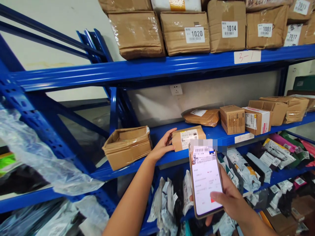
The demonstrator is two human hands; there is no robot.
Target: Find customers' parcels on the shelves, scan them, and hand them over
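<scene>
With my left hand (165, 145) I grip the left end of a small brown cardboard box (176, 141) at the front of the middle shelf. A white shipping label shows on the box, and its lower right is hidden behind a phone. That smartphone (205, 183) lies in my right hand (230, 198), screen toward me, the thumb over a red spot low on the display. The upper part of the screen shows a label with a barcode. To the left of my left hand stands an open, battered cardboard box (130, 147).
Blue metal shelving (73, 77) surrounds the hands. Taped boxes (187, 42) with number labels fill the upper shelf. More cartons (232, 119) and a brown wrapped parcel (201, 116) stand at right. Plastic mailers (242, 167) crowd the lower shelf; plastic wrap (44, 154) hangs at left.
</scene>
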